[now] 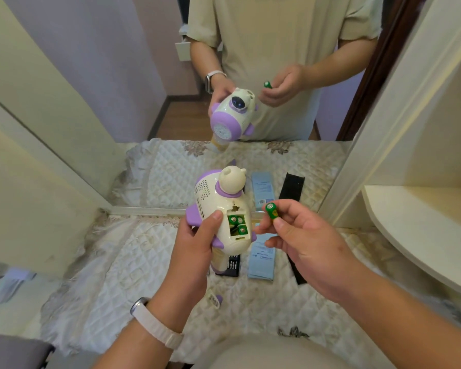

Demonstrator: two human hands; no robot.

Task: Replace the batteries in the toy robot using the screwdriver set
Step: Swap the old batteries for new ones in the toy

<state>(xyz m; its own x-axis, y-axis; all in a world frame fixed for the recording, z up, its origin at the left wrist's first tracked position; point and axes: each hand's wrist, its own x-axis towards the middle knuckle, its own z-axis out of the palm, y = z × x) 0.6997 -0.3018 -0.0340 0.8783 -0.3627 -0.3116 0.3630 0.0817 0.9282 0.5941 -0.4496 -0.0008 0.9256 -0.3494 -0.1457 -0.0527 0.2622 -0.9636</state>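
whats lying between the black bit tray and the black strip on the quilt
A light blue flat pack lies between the bit tray and the black strip, in the head view.

The room was evenly, softly lit, fairly bright with a warm cast; only faint, blurred shadows lay on the quilt, and a small glint sat on the metal end of the battery. The wide lens bowed the mirror frame and the shelf towards the edges, and the lower corners looked soft while the middle was crisp.
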